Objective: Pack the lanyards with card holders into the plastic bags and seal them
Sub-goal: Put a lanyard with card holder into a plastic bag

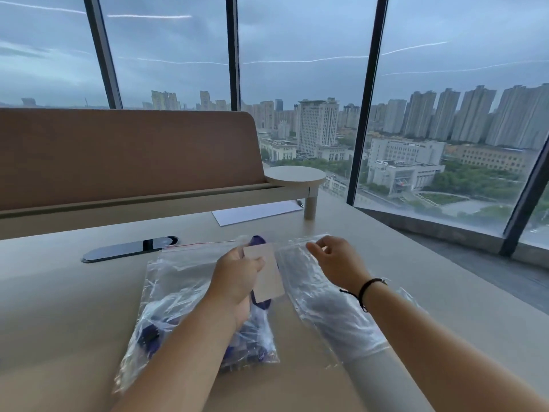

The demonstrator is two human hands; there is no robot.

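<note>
While left grip clamps card holder | right grip pinches small bag rim | table bare rightward.

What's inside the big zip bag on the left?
The large zip bag holds blue lanyards, bunched at its near end. The left hand and forearm cover its middle, so their number cannot be told.

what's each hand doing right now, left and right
left hand: closed, holding card holder
right hand: fingers pinching small plastic bag at its top edge
</note>
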